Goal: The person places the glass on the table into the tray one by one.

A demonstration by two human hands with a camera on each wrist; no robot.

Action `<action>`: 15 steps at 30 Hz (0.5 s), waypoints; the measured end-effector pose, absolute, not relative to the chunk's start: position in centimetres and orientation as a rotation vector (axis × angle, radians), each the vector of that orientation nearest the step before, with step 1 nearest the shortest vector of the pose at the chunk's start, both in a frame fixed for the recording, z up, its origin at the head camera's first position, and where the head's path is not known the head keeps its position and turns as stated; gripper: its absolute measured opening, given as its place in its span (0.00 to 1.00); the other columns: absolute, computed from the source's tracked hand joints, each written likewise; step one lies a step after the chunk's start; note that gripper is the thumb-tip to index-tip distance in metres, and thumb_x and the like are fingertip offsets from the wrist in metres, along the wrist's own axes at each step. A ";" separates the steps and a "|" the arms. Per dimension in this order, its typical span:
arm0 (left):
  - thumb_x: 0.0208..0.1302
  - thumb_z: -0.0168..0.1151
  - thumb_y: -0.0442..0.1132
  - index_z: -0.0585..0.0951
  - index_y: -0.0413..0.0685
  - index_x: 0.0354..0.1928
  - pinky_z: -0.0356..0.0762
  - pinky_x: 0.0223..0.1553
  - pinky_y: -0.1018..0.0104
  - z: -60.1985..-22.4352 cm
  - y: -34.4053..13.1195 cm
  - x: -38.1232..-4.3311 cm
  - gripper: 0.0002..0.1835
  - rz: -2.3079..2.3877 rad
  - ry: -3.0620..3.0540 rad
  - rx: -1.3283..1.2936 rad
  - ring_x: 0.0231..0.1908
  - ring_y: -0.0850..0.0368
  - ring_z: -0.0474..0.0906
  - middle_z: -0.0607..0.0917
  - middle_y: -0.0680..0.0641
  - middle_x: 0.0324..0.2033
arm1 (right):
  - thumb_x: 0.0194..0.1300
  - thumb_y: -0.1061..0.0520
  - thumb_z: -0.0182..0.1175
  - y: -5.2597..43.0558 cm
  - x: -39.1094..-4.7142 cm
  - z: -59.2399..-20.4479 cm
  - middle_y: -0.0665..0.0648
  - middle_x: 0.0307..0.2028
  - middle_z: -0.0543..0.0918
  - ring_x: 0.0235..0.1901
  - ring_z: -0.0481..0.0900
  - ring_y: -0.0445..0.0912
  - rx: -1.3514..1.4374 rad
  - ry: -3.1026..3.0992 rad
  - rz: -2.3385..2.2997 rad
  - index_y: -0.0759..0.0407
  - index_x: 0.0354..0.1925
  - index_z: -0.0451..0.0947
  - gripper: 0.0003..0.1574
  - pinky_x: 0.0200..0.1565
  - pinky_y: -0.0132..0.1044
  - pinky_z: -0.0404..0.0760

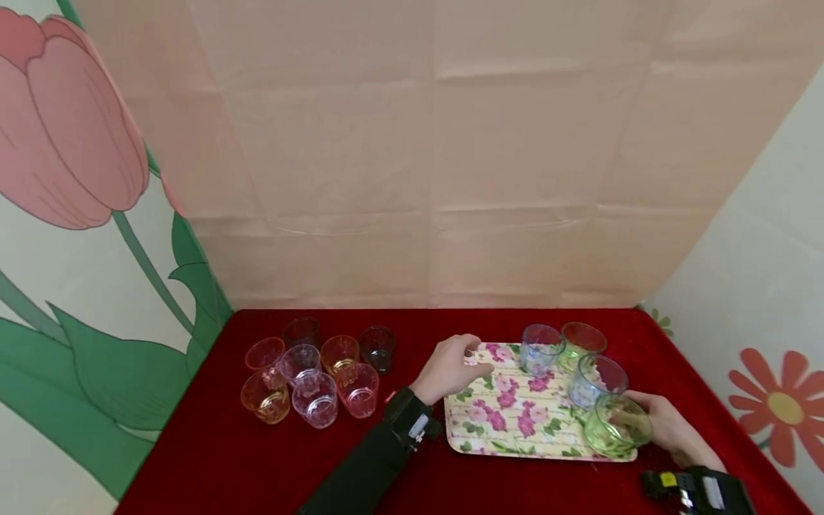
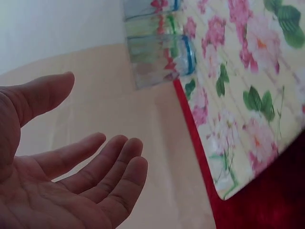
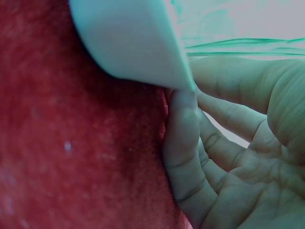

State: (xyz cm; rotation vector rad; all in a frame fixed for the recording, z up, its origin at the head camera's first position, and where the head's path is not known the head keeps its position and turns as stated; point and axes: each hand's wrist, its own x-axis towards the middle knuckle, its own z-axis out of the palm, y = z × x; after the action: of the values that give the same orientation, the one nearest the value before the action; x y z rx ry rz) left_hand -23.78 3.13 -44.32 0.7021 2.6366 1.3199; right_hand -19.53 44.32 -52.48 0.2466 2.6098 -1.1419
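My left hand (image 1: pixel 450 366) reaches over the far left corner of a floral tray (image 1: pixel 463 433), its fingers loosely bent and nothing in them. In the left wrist view the left palm (image 2: pixel 52 191) faces up beside the tray, thumb well apart from the fingers. At the tray's right side my right hand (image 1: pixel 669 423) pinches the edge, fingertips at the pale rim (image 3: pixel 138 43) in the right wrist view. Right beside it on the tray stands a green glass (image 1: pixel 605 436). Behind that are a blue glass (image 1: pixel 582 390), another green glass (image 1: pixel 582 336) and another blue glass (image 1: pixel 541 350).
Several tinted glasses stand close together on the left of the red cloth (image 1: pixel 212 458), among them a pink glass (image 1: pixel 358 392), an amber glass (image 1: pixel 267 399) and a dark glass (image 1: pixel 378 350). A beige backdrop (image 1: pixel 425 179) rises behind; printed panels flank the table.
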 end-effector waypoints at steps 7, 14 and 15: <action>0.68 0.68 0.47 0.78 0.41 0.64 0.79 0.53 0.57 -43.9 -1.0 -23.2 0.27 1.290 2.686 0.707 0.55 0.47 0.79 0.83 0.41 0.56 | 0.67 0.44 0.68 44.1 -19.3 -52.4 0.59 0.43 0.83 0.39 0.74 0.47 0.205 2.652 -1.146 0.73 0.57 0.77 0.37 0.36 0.37 0.77; 0.68 0.69 0.47 0.77 0.38 0.65 0.78 0.54 0.49 -43.4 -5.2 -22.3 0.29 1.311 2.645 0.700 0.56 0.40 0.78 0.82 0.37 0.56 | 0.65 0.43 0.70 44.3 -19.3 -52.4 0.61 0.44 0.84 0.41 0.75 0.49 0.214 2.657 -1.126 0.74 0.58 0.76 0.39 0.37 0.38 0.77; 0.68 0.69 0.47 0.77 0.38 0.65 0.78 0.54 0.48 -43.3 -5.7 -22.2 0.29 1.305 2.653 0.697 0.56 0.40 0.78 0.82 0.37 0.56 | 0.65 0.43 0.70 44.3 -19.3 -52.3 0.61 0.44 0.84 0.41 0.75 0.49 0.218 2.655 -1.125 0.74 0.57 0.76 0.39 0.37 0.38 0.77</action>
State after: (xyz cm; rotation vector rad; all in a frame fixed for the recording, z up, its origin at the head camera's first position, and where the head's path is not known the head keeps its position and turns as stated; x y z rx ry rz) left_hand -22.25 -5.67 -43.27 0.6967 2.6532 1.3051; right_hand -19.33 44.25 -52.34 0.2178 2.6553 -1.1248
